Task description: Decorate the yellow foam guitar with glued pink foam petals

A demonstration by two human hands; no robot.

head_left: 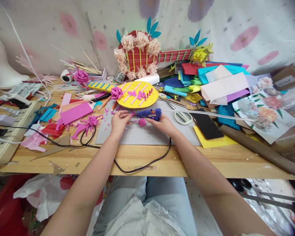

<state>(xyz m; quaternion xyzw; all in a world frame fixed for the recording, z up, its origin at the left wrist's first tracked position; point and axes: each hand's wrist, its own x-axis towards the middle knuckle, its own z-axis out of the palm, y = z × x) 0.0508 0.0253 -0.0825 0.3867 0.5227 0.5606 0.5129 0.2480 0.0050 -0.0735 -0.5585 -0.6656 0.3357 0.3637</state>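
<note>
My right hand [163, 124] is wrapped round a blue hot glue gun [148, 114] whose nozzle points left. A long clear glue stick [206, 114] sticks out of the gun's back. Just at the nozzle, my left hand [120, 123] pinches a small magenta paper piece [133, 113], partly hidden by the fingers. Another magenta paper piece [142, 122] lies below the gun on the grey cutting mat [147, 139]. Beyond the hands rests a yellow paper guitar [137, 103] with a magenta paper flower [116, 93] on it.
A red paper guitar [140, 57] with pale flowers stands at the back. Scissors [183, 117] and a phone [207, 124] lie to the right. Paper scraps [76, 113] and a power strip [12, 131] are on the left. A black cord [142, 168] loops along the table's front.
</note>
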